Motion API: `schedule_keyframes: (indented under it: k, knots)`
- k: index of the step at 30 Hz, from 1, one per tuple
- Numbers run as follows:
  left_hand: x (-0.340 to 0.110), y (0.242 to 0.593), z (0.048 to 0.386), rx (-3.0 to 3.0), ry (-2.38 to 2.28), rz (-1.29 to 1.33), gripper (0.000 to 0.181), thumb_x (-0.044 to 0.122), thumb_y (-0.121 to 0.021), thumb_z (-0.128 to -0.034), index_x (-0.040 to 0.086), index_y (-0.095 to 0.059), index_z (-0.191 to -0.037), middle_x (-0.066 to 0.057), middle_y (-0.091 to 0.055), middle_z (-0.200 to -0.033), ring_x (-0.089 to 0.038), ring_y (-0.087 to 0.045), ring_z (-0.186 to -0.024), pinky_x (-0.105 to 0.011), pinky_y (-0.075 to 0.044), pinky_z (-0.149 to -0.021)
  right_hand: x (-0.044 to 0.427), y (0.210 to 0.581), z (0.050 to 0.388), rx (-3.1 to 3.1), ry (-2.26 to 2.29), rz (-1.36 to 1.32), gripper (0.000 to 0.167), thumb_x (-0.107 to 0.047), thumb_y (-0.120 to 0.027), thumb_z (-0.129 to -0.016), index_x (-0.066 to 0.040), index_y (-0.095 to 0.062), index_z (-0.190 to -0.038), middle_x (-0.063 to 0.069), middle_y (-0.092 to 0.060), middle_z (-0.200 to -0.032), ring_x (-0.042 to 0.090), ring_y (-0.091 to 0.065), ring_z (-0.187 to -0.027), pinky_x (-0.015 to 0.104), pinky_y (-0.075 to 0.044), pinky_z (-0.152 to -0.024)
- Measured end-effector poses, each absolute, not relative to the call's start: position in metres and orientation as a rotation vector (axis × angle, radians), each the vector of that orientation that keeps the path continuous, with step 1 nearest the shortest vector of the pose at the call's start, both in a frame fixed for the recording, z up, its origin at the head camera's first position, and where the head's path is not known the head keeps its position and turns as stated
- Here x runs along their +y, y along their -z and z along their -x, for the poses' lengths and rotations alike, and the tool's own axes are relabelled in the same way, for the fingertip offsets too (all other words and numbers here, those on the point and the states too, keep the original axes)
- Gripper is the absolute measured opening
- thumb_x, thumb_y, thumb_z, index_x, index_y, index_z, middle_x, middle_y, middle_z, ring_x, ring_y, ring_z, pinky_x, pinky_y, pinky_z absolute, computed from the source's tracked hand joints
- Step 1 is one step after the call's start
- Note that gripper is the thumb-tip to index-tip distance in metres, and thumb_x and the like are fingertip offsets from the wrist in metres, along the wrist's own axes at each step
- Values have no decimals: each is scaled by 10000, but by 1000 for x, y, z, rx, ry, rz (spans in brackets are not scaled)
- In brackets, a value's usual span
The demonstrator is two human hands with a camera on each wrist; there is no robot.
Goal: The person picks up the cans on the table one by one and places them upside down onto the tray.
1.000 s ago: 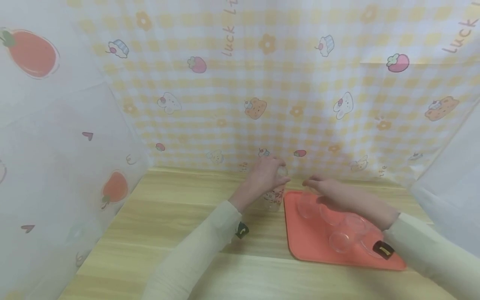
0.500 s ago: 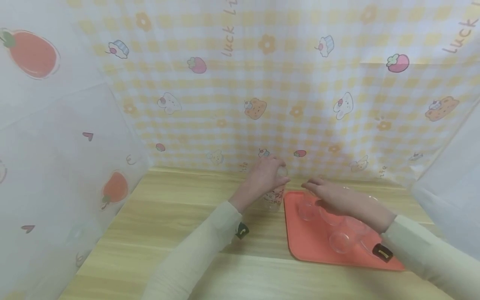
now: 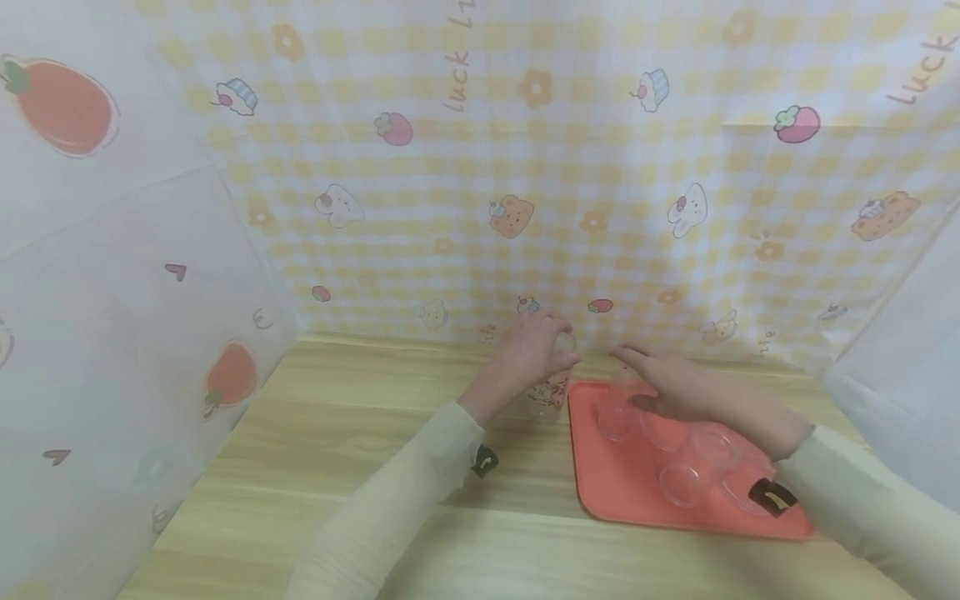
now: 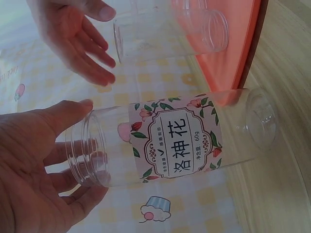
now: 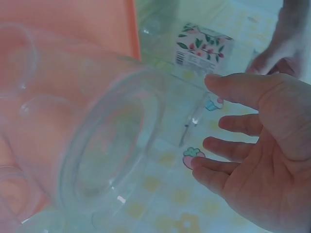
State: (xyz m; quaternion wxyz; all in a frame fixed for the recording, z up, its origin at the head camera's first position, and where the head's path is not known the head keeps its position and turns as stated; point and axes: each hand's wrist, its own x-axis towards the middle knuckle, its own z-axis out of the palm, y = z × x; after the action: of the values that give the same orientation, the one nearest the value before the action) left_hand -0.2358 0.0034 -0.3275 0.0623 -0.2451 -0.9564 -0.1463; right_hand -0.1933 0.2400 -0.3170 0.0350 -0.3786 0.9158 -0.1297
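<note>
My left hand point(image 3: 525, 354) grips a clear plastic jar point(image 4: 177, 141) round its neck, thumb on one side and fingers on the other. A pink floral label with Chinese characters wraps this jar, which stands on the table just left of the orange tray point(image 3: 607, 492). Over the tray's far left corner, my right hand point(image 3: 678, 387) hovers with its fingers spread and slightly bent. Close to those fingertips is the mouth of an unlabelled clear jar point(image 4: 160, 36) standing on the tray; the left wrist view shows a small gap between them.
Several more clear containers crowd the tray, among them a small one point(image 3: 680, 483) near its front. A wide-mouthed clear jar point(image 5: 112, 145) looms close in the right wrist view. Behind the wooden table point(image 3: 337, 467) hangs a yellow checked curtain point(image 3: 450, 183).
My right hand has dipped slightly, then risen and shifted right, its fingertips coming away from the unlabelled jar's mouth. The left hand and the labelled jar stay put.
</note>
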Motion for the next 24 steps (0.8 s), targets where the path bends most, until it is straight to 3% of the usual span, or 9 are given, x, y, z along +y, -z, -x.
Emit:
schedule_keyframes:
  k: [2, 8, 14, 24]
  knots:
    - [3, 327, 235, -2892, 450, 739, 487, 441, -749, -924, 150, -676, -1308, -39, -623, -1336, -246, -567, -1234, -363, -467, -1045, 241, 314, 194, 2815, 394, 1170, 688, -45, -773, -892, 74, -396, -1455, 317, -456, -1425, 364, -685, -931, 458, -596, -771]
    - [2, 328, 235, -2894, 475, 735, 490, 441, -746, -927, 151, -670, -1315, -33, -614, -1348, -239, -555, -1248, -365, -447, -1066, 247, 313, 193, 2815, 399, 1179, 678, -65, -768, -900, 81, -407, -1455, 318, -472, -1422, 467, -608, -1123, 557, -548, -891]
    - [2, 328, 235, -2874, 439, 744, 489, 449, -748, -923, 155, -679, -1308, -31, -628, -1324, -233, -571, -1224, -360, -453, -1057, 252, 308, 190, 2810, 450, 1143, 665, -78, -754, -917, 77, -407, -1463, 328, -474, -1429, 495, -553, -1200, 606, -499, -949]
    - [2, 326, 233, -2882, 438, 740, 498, 464, -736, -926, 158, -677, -1315, -27, -625, -1333, -232, -569, -1231, -359, -459, -1055, 258, 304, 183, 2819, 436, 1149, 672, -63, -774, -891, 67, -433, -1456, 295, -507, -1417, 482, -552, -1212, 607, -493, -960]
